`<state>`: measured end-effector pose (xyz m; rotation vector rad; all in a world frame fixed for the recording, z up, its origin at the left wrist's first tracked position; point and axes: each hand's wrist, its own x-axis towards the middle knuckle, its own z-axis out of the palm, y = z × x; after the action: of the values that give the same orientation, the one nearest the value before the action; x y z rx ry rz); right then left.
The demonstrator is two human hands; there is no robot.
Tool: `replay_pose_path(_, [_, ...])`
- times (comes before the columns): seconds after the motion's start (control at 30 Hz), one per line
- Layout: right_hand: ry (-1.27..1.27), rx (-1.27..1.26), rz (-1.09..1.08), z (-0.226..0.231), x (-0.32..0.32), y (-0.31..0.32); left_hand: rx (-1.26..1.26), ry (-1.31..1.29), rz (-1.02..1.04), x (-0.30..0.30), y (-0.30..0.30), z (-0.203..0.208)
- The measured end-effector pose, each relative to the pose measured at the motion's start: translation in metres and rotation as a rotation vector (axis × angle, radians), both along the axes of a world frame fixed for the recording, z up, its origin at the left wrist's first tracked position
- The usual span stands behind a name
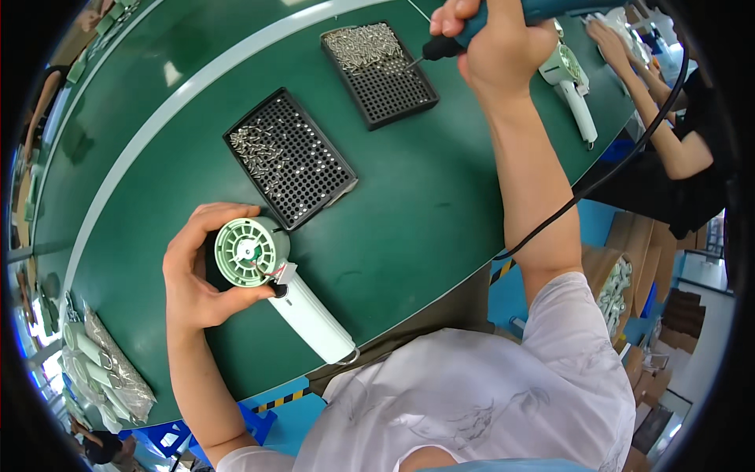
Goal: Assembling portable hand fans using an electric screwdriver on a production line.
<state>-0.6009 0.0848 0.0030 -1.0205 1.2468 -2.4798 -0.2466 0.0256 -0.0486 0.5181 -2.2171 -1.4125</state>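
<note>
My left hand [195, 275] is closed around the round head of a pale green handheld fan [314, 321], thumb at the neck. The fan lies on the table with its handle slanting toward me. Its ribbed housing faces up, with a red wire and a small white part at the neck. Up at the far right, my right hand [507, 59] grips a teal electric screwdriver [473, 38] with a black nose. Its bit points left over the far black screw tray [397, 102], which is heaped with small screws. Whether the tip touches a screw is too small to tell.
A second black tray [314, 193] with loose screws stands just beyond the fan. Another fan [578, 110] lies at the right edge near a co-worker's arm [645, 94]. A black cable [586, 193] hangs beside my right forearm. Bagged fan parts [110, 370] sit at the left.
</note>
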Motion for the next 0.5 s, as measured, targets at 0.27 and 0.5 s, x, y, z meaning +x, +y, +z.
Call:
replay_pose_path(0.27, [0.020,0.042,0.040,-0.009,-0.003,-0.002,-0.014,0.024,-0.011,-0.001,-0.001,-0.002])
replay_pose_path(0.5, [0.024,0.069,0.029,-0.005,0.005,-0.003,-0.017,0.017,-0.013,0.000,-0.001,-0.003])
